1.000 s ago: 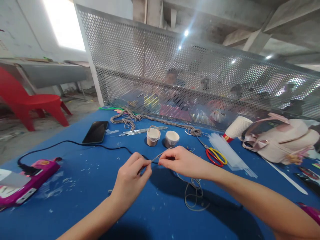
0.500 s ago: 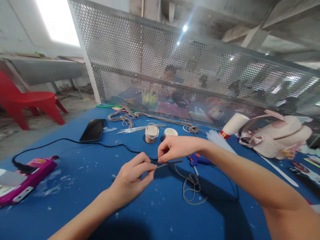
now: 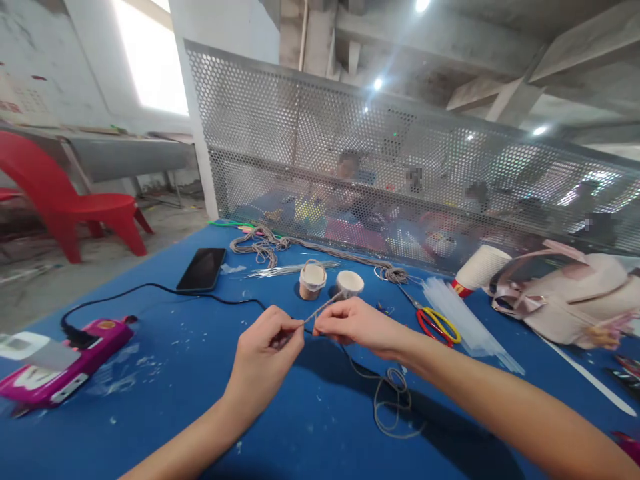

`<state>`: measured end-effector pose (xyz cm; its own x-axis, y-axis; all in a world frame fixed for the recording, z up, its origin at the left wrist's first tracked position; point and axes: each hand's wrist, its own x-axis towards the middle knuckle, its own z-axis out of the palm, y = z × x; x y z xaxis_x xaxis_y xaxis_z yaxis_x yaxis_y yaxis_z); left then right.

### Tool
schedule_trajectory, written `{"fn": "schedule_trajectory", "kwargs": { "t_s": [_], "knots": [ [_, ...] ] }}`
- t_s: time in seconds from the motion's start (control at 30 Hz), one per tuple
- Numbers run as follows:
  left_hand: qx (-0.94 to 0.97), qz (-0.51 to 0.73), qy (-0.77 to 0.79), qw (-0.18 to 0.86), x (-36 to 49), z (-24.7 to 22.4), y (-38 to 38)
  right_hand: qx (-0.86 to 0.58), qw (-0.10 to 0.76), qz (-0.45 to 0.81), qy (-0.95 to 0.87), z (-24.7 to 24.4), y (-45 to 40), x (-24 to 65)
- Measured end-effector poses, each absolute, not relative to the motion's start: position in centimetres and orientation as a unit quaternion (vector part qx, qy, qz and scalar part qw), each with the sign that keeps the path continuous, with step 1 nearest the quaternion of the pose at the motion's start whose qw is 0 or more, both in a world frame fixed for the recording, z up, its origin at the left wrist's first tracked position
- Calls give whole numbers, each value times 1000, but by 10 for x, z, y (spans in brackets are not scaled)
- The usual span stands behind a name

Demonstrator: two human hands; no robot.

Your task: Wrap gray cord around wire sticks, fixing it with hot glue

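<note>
Left grip (image 3: 267,347), right grip (image 3: 353,323), cord (image 3: 323,309) between

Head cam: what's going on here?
A person's left hand pinches a thin strand above a blue table. The right hand is right by the strand; whether it grips it is hard to tell. Two small cups stand on the table just beyond the hands, and loose grey cord lies there in loops.
</note>
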<state>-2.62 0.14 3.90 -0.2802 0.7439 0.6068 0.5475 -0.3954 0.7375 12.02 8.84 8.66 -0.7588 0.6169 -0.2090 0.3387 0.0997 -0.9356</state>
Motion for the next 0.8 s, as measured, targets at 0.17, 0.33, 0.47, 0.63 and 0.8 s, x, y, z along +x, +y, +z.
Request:
{"fn": "schedule_trajectory", "kwargs": {
  "t_s": [0.17,0.33,0.47,0.63,0.8],
  "knots": [
    [648,531,545,-18,-26,34,1,-320,126,330,-879,95,72,122],
    [709,478,515,-56,-29,31,1,-292,73,70,-951,114,67,124],
    [737,479,476,28,-32,39,1,-287,39,125,-949,130,83,124],
    [698,512,465,185,-35,50,0,-276,-47,388,-878,132,112,125],
    [597,584,487,255,-33,47,2,-293,7,550,-782,109,112,126]
  ]
}}
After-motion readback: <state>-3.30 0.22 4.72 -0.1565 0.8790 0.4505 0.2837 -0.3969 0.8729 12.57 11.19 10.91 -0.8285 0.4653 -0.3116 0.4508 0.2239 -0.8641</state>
